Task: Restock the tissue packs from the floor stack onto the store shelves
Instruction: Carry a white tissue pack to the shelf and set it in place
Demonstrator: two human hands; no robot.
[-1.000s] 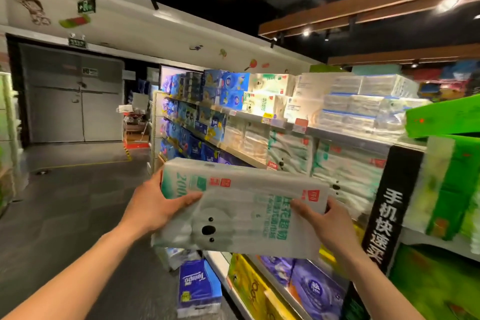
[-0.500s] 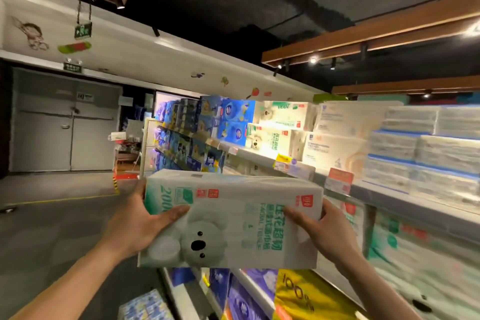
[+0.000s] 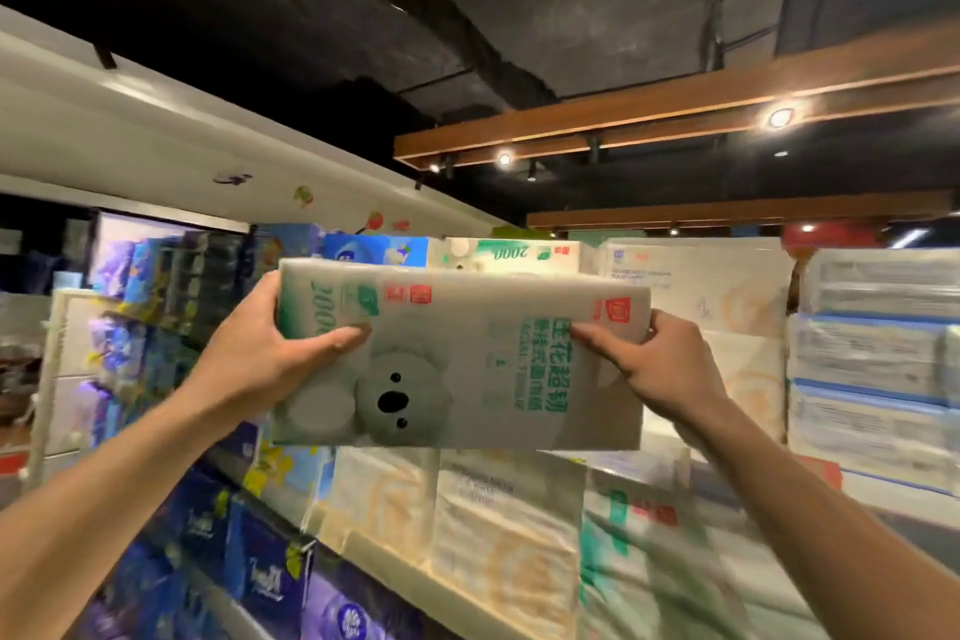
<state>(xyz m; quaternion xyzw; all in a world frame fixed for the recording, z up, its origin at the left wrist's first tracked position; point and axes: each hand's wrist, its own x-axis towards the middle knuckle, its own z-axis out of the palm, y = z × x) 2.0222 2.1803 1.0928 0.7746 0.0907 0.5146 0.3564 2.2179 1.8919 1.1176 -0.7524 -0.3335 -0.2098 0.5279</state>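
Tissue pack spans between left grip and right grip, ends clasped.

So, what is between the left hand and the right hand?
In the head view, the koala tissue pack spans the whole stretch; the left hand grips one end and the right hand the other.

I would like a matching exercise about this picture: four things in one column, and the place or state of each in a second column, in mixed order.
Things
1. left hand
2. right hand
3. koala tissue pack
4. dark blue packs

Places or states
a. at the bottom left of the view
b. grips the pack's right end
c. raised, held at both ends
d. grips the pack's left end

Pairs: 1-d, 2-b, 3-c, 4-a
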